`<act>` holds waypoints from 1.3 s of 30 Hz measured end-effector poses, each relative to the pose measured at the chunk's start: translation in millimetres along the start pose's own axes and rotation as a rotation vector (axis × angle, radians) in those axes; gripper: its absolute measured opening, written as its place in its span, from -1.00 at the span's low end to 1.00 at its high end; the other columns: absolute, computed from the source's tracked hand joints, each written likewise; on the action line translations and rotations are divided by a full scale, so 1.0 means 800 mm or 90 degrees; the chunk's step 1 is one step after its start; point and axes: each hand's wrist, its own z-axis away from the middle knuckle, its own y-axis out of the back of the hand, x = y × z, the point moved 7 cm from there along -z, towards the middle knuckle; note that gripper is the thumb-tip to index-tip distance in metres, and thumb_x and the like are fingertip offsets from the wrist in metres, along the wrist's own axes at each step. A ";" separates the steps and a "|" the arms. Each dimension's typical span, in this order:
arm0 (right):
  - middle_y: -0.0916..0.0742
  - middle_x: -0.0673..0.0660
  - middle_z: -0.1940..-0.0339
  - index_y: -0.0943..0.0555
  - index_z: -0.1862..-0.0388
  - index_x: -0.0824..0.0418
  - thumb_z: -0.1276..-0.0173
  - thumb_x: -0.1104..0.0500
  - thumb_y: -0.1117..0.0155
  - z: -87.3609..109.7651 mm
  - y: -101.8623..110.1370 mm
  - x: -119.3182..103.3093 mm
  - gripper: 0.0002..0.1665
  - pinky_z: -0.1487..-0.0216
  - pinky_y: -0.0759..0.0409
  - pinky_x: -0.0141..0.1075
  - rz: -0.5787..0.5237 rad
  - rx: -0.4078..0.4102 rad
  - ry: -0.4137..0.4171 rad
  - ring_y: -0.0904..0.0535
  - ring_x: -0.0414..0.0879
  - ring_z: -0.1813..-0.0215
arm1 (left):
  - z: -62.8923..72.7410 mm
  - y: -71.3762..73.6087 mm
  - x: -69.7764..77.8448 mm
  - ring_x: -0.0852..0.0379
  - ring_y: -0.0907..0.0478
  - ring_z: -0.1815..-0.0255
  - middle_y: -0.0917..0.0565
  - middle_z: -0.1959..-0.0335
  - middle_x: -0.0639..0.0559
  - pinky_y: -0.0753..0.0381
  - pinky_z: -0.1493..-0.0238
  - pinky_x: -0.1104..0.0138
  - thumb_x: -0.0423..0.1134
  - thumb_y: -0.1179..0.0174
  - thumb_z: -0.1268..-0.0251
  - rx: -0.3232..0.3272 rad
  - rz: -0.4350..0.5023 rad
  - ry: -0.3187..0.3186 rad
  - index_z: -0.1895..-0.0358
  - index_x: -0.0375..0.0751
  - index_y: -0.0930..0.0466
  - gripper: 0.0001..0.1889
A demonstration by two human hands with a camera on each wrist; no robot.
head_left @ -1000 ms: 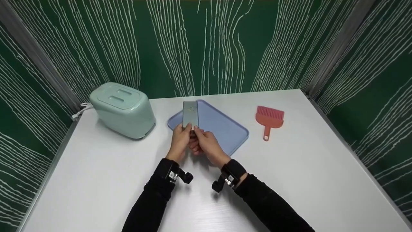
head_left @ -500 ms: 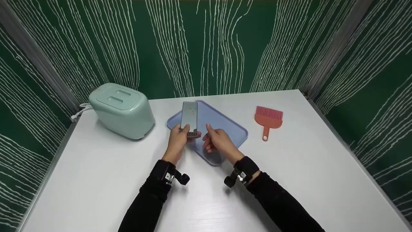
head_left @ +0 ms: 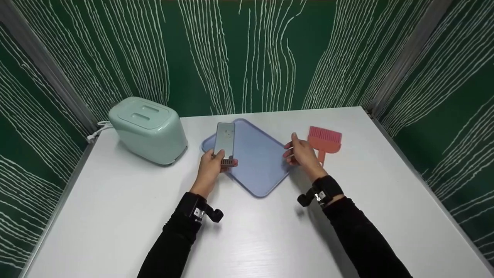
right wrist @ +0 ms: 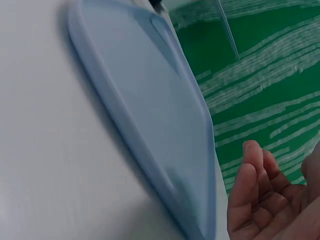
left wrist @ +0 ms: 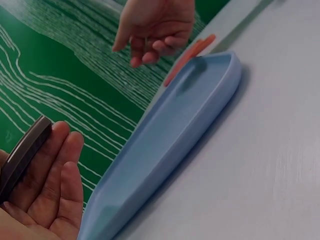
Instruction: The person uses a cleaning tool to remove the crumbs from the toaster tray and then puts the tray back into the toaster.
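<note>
In the head view my left hand (head_left: 211, 168) grips a flat, narrow, grey-green rectangular thing (head_left: 225, 138) by its dark, slotted near end, thumb on top. This thing is held above the left corner of a light blue tray (head_left: 256, 162). The left wrist view shows only its dark edge (left wrist: 24, 157) across the fingers. My right hand (head_left: 305, 154) holds nothing, its fingers loosely bent. It hovers between the tray's right corner and an orange hand brush (head_left: 324, 144) with pink bristles, covering part of the brush's handle.
A mint-green toaster (head_left: 150, 131) stands at the back left of the white table (head_left: 115, 216), its white cord (head_left: 99, 130) trailing off behind it. Green walls (head_left: 266, 58) with white lines rise along the back and both sides.
My right hand has let go of the grey-green thing and moved right, across the tray toward the brush. The left hand keeps its hold and has shifted slightly left.
</note>
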 end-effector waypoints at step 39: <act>-0.52 -0.04 0.72 -0.52 0.57 0.11 -0.43 0.01 -0.21 -0.023 0.142 0.065 -0.64 0.43 -0.38 -0.21 0.339 0.125 -0.006 -0.44 -0.06 0.56 | 0.004 0.008 -0.009 0.11 -0.87 0.22 -0.88 0.24 -0.10 -0.70 0.19 0.34 -0.15 0.04 -0.79 -0.017 -0.019 0.010 -0.54 -0.28 -0.40 -0.54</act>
